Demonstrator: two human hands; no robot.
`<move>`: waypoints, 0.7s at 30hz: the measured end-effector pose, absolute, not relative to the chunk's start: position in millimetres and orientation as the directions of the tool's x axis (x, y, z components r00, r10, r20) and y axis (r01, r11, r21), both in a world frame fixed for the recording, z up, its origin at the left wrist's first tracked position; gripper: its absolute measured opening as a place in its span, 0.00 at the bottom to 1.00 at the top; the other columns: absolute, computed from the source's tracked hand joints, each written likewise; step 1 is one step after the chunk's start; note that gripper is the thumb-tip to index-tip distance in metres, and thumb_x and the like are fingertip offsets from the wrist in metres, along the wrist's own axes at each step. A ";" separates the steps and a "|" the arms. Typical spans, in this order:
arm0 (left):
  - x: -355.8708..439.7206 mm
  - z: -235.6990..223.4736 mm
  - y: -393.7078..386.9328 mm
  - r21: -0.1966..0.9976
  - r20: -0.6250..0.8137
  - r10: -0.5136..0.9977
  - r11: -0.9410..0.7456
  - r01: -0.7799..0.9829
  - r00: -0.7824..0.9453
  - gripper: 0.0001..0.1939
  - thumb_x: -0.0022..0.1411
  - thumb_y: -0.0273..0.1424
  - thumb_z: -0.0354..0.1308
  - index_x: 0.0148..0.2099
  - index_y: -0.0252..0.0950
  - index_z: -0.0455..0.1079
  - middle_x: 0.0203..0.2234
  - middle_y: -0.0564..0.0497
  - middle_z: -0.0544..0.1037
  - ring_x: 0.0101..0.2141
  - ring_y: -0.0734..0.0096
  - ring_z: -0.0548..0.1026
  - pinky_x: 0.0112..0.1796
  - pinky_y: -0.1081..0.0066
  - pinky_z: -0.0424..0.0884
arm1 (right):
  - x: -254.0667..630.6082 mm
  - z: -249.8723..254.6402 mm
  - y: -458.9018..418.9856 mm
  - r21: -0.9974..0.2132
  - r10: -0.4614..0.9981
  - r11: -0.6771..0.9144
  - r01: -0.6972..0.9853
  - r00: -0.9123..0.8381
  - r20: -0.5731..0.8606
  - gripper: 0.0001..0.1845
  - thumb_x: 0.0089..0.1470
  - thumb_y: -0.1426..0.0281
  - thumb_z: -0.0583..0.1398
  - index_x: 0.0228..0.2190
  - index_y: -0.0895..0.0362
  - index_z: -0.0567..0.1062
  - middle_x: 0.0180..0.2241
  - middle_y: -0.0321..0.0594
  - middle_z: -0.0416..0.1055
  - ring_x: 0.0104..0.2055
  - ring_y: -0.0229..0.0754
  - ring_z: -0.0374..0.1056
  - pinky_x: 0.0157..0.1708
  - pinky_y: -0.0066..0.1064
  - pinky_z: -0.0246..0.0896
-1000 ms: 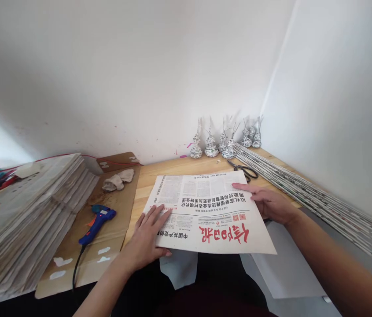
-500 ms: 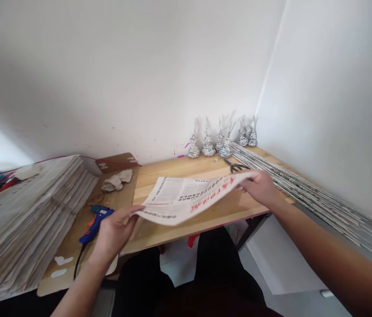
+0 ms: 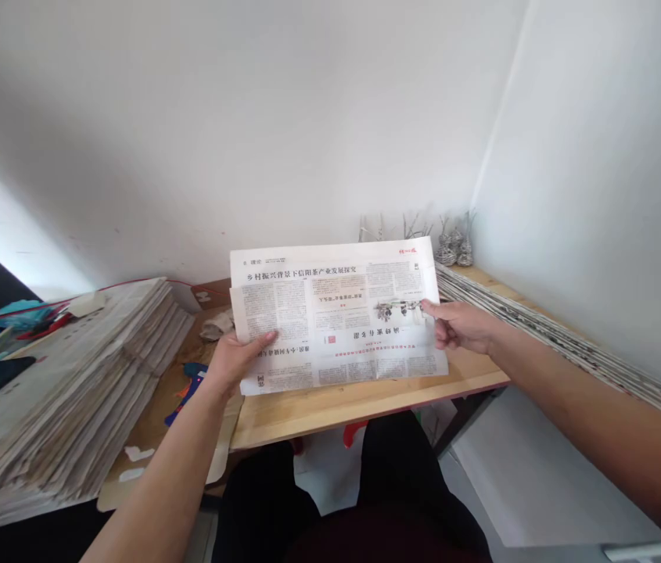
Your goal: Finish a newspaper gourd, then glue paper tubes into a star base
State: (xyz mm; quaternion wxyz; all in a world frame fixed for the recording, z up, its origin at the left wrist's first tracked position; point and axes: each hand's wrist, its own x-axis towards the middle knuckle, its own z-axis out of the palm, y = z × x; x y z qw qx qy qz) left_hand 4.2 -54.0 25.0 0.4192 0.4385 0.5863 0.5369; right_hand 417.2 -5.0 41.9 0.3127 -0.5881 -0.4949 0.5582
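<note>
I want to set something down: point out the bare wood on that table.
A bare strip of wooden table shows between the held newspaper and the front edge, right of the cardboard. Crowded: newspaper stack and blue glue gun, left; rolled paper sticks and woven gourds, back right. Behind the newspaper is hidden.

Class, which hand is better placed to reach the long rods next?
Probably the right hand: it holds the newspaper at the side nearest the rods; the left hand holds the opposite side.
</note>
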 end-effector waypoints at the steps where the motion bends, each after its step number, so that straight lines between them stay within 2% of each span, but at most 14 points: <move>1: 5.7 18.6 -53.1 0.995 -0.057 0.958 0.078 0.065 -0.283 0.29 0.38 0.38 0.77 0.43 0.30 0.78 0.39 0.39 0.83 0.41 0.51 0.81 0.42 0.59 0.79 | 421.3 40.7 -3.0 -0.899 0.927 -0.280 0.335 -0.147 -0.344 0.28 0.53 0.46 0.62 0.18 0.54 0.64 0.11 0.34 0.61 0.15 0.36 0.62 0.14 0.26 0.48; 3: 7.0 7.8 -51.1 0.987 -0.130 0.952 0.151 0.058 -0.279 0.27 0.40 0.39 0.76 0.42 0.30 0.79 0.38 0.39 0.84 0.37 0.53 0.82 0.39 0.60 0.79 | 428.5 37.7 2.5 -0.821 0.930 -0.166 0.546 -0.189 -0.314 0.30 0.48 0.43 0.63 0.16 0.53 0.64 0.09 0.33 0.58 0.12 0.35 0.55 0.14 0.29 0.47; 6: 5.8 -8.5 -47.3 0.970 -0.227 0.943 0.241 0.028 -0.243 0.23 0.42 0.37 0.75 0.40 0.29 0.78 0.36 0.38 0.84 0.33 0.55 0.82 0.35 0.62 0.79 | 433.4 27.7 12.3 -0.709 0.957 0.006 0.706 -0.210 -0.201 0.29 0.45 0.44 0.64 0.13 0.53 0.64 0.10 0.35 0.63 0.14 0.35 0.57 0.17 0.30 0.51; 8: 4.0 -18.7 -45.5 0.961 -0.271 0.933 0.277 -0.008 -0.238 0.21 0.43 0.34 0.75 0.39 0.30 0.78 0.36 0.39 0.84 0.32 0.56 0.82 0.34 0.63 0.79 | 433.0 17.4 18.0 -0.751 0.961 0.030 0.660 -0.225 -0.160 0.28 0.44 0.45 0.65 0.14 0.54 0.66 0.13 0.36 0.66 0.17 0.35 0.60 0.19 0.29 0.55; 11: 0.9 -25.6 -44.3 0.950 -0.312 0.926 0.308 -0.051 -0.212 0.21 0.44 0.31 0.75 0.42 0.31 0.77 0.37 0.39 0.84 0.32 0.58 0.82 0.34 0.64 0.79 | 430.7 4.5 24.5 -0.847 0.957 -0.062 0.527 -0.209 -0.200 0.24 0.42 0.48 0.68 0.19 0.56 0.73 0.16 0.36 0.68 0.19 0.35 0.61 0.19 0.27 0.56; 16: -1.2 -16.2 -36.9 0.919 -0.394 0.911 0.393 -0.038 -0.121 0.23 0.46 0.33 0.74 0.44 0.29 0.77 0.38 0.36 0.83 0.31 0.57 0.82 0.32 0.63 0.80 | 421.7 -1.8 36.0 -0.891 0.960 -0.097 0.443 -0.196 -0.202 0.21 0.38 0.57 0.73 0.30 0.58 0.80 0.25 0.39 0.76 0.22 0.36 0.66 0.19 0.25 0.59; 19: -0.5 -13.0 -27.2 0.915 -0.399 0.912 0.391 -0.094 -0.092 0.22 0.46 0.29 0.74 0.44 0.28 0.76 0.36 0.36 0.83 0.31 0.56 0.82 0.33 0.62 0.80 | 413.5 -5.9 41.7 -0.938 0.961 -0.120 0.325 -0.200 -0.192 0.25 0.34 0.63 0.75 0.36 0.59 0.81 0.34 0.43 0.81 0.30 0.41 0.73 0.28 0.28 0.69; 21: -0.5 -14.0 -22.2 0.915 -0.390 0.916 0.374 -0.152 -0.098 0.21 0.44 0.24 0.73 0.43 0.28 0.76 0.35 0.38 0.83 0.31 0.55 0.82 0.34 0.60 0.81 | 411.1 -9.9 42.9 -0.969 0.966 -0.111 0.219 -0.205 -0.157 0.26 0.32 0.64 0.75 0.37 0.59 0.81 0.36 0.44 0.81 0.35 0.45 0.76 0.36 0.33 0.72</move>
